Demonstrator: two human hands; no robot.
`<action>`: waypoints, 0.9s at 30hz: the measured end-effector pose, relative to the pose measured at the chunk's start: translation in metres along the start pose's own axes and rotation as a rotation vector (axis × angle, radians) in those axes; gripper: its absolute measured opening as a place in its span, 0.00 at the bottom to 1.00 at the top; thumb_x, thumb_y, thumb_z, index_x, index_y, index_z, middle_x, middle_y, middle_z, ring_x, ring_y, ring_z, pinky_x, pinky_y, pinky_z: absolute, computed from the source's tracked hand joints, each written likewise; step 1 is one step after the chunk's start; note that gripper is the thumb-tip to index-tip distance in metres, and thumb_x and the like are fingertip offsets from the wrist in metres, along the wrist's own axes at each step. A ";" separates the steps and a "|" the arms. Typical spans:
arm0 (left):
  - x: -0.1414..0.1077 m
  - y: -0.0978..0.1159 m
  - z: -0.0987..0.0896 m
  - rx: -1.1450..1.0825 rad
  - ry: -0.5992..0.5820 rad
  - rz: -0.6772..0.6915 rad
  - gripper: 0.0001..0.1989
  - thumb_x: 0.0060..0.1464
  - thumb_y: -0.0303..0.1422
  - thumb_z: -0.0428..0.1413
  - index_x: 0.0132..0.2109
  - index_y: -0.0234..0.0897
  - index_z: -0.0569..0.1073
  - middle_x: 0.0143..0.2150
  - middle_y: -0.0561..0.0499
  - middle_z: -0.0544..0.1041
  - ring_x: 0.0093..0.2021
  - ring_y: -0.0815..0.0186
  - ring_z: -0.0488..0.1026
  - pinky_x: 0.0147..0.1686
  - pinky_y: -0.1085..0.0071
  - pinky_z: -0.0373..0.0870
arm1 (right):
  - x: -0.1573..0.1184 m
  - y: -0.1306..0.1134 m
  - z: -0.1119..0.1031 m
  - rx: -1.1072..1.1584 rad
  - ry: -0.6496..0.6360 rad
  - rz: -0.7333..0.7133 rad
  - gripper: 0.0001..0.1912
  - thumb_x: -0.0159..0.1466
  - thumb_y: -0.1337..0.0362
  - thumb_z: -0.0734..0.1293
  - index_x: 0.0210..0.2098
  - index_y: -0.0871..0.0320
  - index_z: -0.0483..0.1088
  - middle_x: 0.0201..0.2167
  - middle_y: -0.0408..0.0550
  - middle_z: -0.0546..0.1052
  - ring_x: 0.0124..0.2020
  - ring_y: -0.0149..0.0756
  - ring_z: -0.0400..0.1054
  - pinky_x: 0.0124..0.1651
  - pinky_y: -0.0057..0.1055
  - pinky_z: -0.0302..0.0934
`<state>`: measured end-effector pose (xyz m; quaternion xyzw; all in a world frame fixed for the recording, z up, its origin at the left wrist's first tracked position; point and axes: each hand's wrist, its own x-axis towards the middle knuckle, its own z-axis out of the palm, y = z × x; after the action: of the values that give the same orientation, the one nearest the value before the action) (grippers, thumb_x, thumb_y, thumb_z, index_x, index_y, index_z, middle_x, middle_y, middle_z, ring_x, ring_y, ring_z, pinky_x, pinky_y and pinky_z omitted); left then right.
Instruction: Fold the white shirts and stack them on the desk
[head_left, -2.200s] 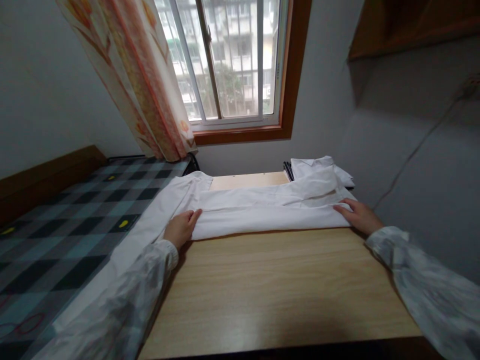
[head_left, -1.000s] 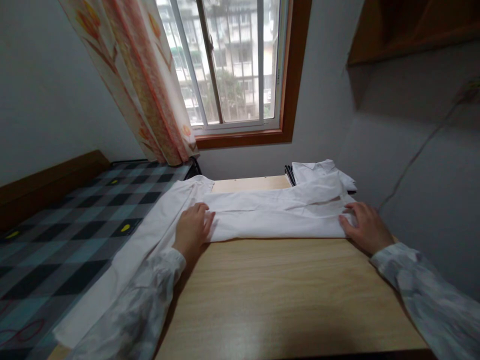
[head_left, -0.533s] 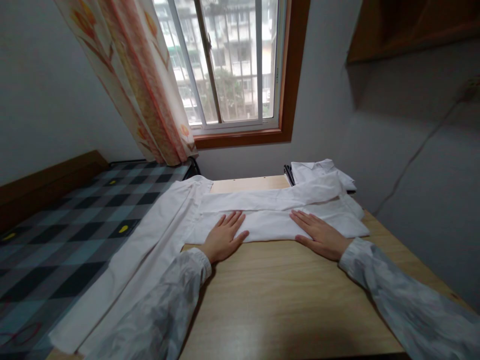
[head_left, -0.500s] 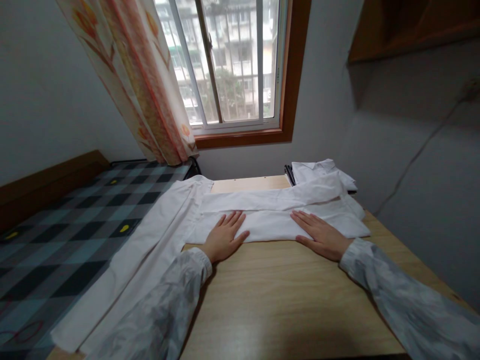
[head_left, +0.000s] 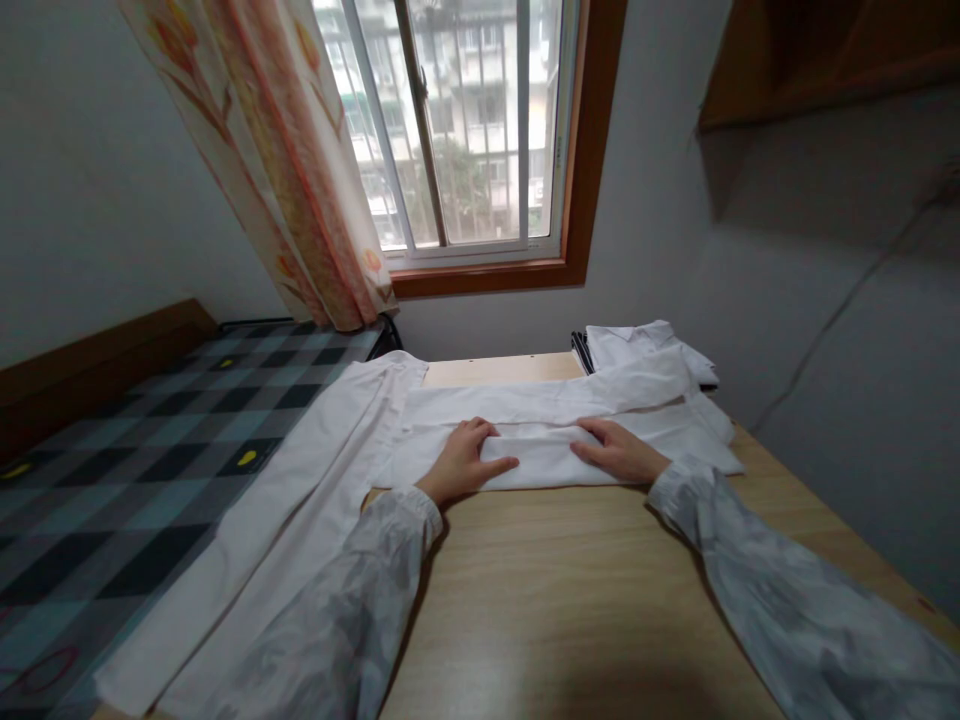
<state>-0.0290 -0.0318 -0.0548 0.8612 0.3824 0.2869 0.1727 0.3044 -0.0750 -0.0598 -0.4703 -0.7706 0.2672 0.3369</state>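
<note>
Left hand (head_left: 469, 462) and right hand (head_left: 616, 452), half-open, I rested on the white garment (head_left: 541, 462) stretching from the surface (head_left: 585, 600)'s left edge, likely to steady its fold; any grip I couldn't tell.

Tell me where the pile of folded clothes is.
In the head view, the pile sits right of centre at the far end of the table, just beyond the white garment.
</note>
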 end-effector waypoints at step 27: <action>-0.013 0.031 -0.005 0.348 -0.177 0.477 0.29 0.78 0.37 0.46 0.80 0.43 0.58 0.82 0.45 0.60 0.81 0.56 0.58 0.79 0.49 0.56 | 0.005 0.013 0.021 -0.444 0.266 -0.026 0.10 0.78 0.61 0.63 0.52 0.54 0.75 0.51 0.55 0.83 0.53 0.47 0.76 0.60 0.41 0.68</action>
<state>-0.0224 -0.0610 -0.0395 0.9649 0.1964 0.1734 -0.0167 0.2940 -0.0676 -0.0807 -0.5540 -0.7651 0.0229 0.3273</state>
